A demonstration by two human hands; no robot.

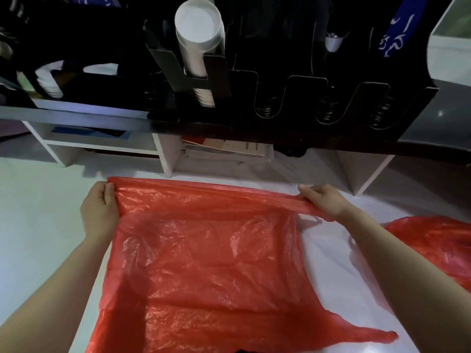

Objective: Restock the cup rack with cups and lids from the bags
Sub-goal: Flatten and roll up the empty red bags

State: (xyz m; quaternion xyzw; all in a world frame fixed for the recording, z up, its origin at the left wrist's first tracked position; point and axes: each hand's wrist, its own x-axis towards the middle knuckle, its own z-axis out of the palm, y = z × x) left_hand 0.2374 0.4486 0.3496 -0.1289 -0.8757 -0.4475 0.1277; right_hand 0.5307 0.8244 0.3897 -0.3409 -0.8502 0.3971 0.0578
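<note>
A: What is the bag (209, 250) made of?

B: Thin red plastic, half see-through, crinkled and glossy where light hits it. It lies nearly flat across the white table (38, 225), filling the middle of the view, with a torn-looking handle strip trailing toward 5 o'clock.

A: And the hands?

B: The left hand (99, 210) sits at 9 o'clock of the bag, fingers curled shut on the top edge, thumb pressed over the fold. The right hand (323, 201) is at 2 o'clock, pinched on the same edge, which is bunched into a ropey band there. Both forearms reach in from the bottom corners, and the edge is pulled taut between them.

A: Any other bag?

B: A second bag (438, 245), same red film, lies rumpled at 3 o'clock, just beside the right forearm.

A: The rack?

B: The rack (293, 98) is black, flat-panelled, at 12 o'clock, with rounded slots showing coiled springs. One slot holds a tall cup stack (197, 36), white and smooth. White lids (48, 82) sit at 10 o'clock.
</note>
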